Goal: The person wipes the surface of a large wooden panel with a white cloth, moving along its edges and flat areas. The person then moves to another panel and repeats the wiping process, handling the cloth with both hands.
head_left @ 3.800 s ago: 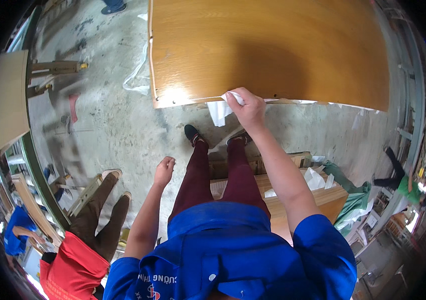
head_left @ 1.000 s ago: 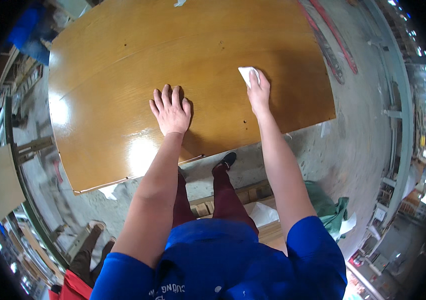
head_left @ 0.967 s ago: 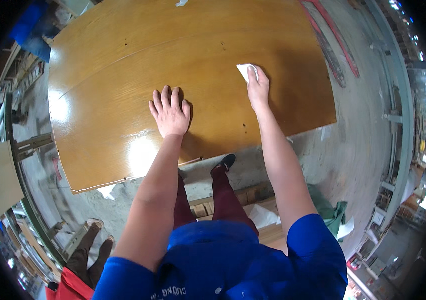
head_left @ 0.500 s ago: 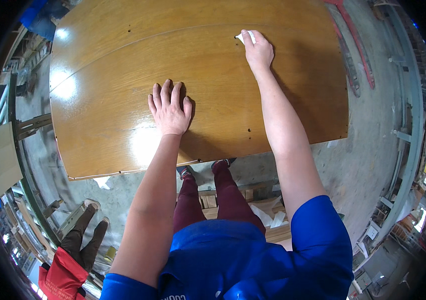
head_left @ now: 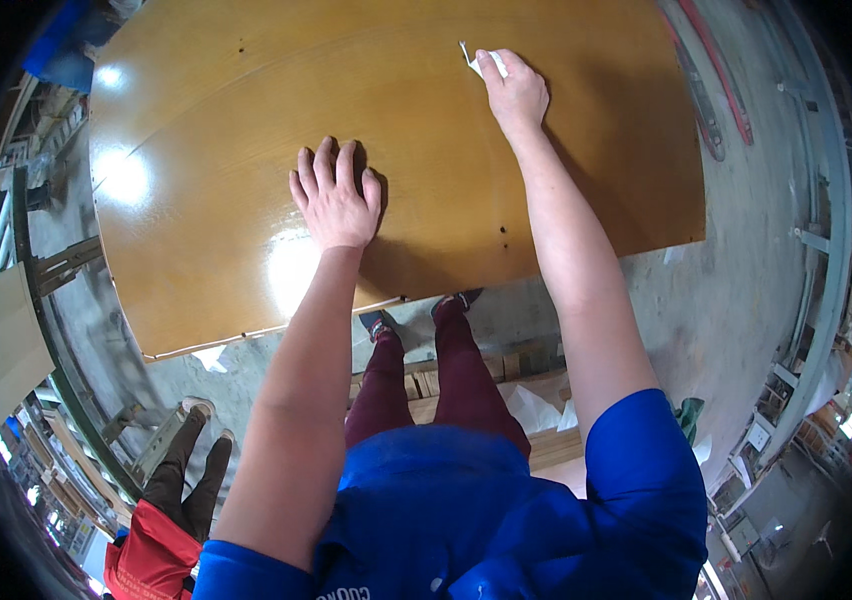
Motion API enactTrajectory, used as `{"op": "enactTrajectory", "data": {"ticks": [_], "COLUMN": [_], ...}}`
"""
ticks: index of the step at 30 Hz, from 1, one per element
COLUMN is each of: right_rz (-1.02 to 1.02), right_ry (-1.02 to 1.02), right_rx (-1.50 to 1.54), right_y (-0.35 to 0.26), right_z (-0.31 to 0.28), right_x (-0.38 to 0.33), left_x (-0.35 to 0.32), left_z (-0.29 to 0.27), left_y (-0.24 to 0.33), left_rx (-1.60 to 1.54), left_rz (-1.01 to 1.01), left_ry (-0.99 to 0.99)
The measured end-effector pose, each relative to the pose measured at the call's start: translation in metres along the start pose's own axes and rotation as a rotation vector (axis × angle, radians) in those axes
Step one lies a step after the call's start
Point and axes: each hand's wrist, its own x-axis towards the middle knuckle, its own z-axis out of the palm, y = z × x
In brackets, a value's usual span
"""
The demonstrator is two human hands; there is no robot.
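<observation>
Head view: on the glossy brown panel (head_left: 426,205) I see the left hand (head_left: 338,205) flat, fingers spread, and the right hand (head_left: 519,95) pinching a white cloth (head_left: 500,64) on the panel's right half; how much is finished, I cannot tell.

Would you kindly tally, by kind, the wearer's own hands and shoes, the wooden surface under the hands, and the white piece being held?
Left hand and right hand: 2
Left shoe and right shoe: 2
Wooden surface: 1
White piece, cloth or paper: 1
Total: 6
</observation>
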Motion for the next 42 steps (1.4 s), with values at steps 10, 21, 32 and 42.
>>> {"op": "enactTrajectory", "data": {"ticks": [10, 21, 32, 42], "right_rz": [-0.034, 0.201, 0.114, 0.112], "right_ry": [0.045, -0.020, 0.064, 0.032], "right_rx": [0.054, 0.155, 0.132, 0.121], "right_y": [0.019, 0.039, 0.041, 0.044], "right_z": [-0.039, -0.082, -0.083, -0.107], "right_x": [-0.096, -0.198, -0.207, -0.249], "left_x": [-0.001, -0.003, -0.003, -0.003], "left_z": [0.005, 0.009, 0.012, 0.013], "left_y": [0.001, -0.002, -0.001, -0.003], "left_rx": [0.005, 0.030, 0.024, 0.016], "left_rz": [0.023, 0.018, 0.023, 0.028], "left_ry": [0.030, 0.057, 0.057, 0.051]}}
